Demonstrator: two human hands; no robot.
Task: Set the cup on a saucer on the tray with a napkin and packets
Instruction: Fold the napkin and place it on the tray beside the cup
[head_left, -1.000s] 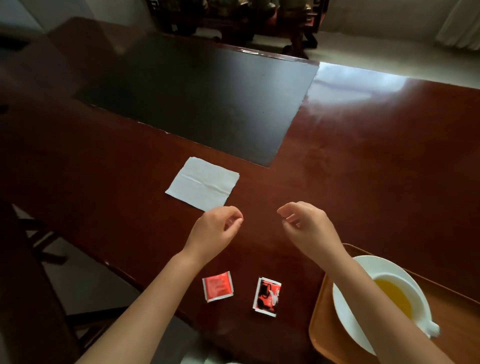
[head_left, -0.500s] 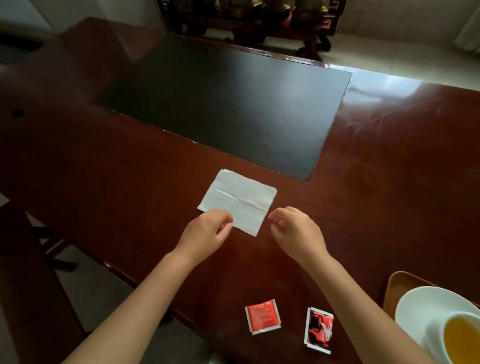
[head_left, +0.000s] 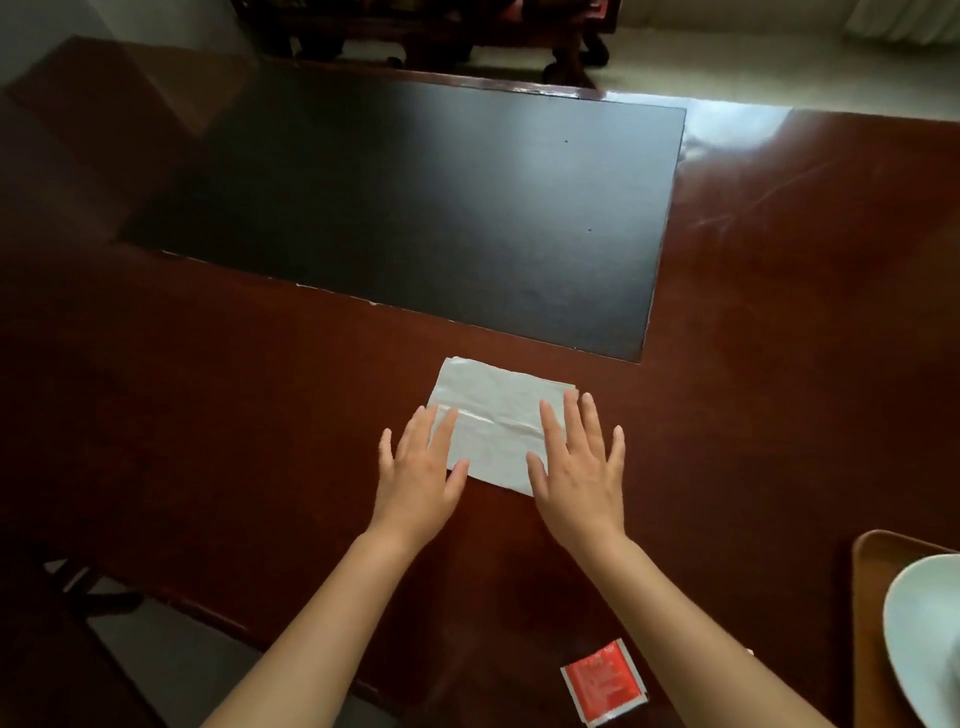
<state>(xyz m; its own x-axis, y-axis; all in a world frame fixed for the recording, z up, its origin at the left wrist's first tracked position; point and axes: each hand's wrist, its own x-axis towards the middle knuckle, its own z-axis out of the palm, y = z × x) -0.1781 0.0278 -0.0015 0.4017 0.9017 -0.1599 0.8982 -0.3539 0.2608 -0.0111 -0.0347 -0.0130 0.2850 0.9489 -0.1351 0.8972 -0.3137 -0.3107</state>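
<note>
A white paper napkin (head_left: 493, 415) lies flat on the dark red wooden table, just in front of a black inlay. My left hand (head_left: 418, 467) rests flat, fingers spread, on the napkin's left end. My right hand (head_left: 579, 462) lies flat with fingers apart on its right end. A red packet (head_left: 605, 682) sits near the table's front edge, beside my right forearm. At the far right, the wooden tray (head_left: 872, 597) holds a white saucer (head_left: 919, 634); both are cut off by the frame edge. The cup and a second packet are out of sight.
The black rectangular inlay (head_left: 426, 208) covers the table's middle. Dark wooden furniture (head_left: 415, 31) stands on the pale floor beyond the table's far edge. A dark chair (head_left: 57, 654) is partly visible below the table's near left edge.
Both hands moved forward onto the napkin and opened from loosely curled to flat. The view shifted left, so the cup and second packet left the frame.
</note>
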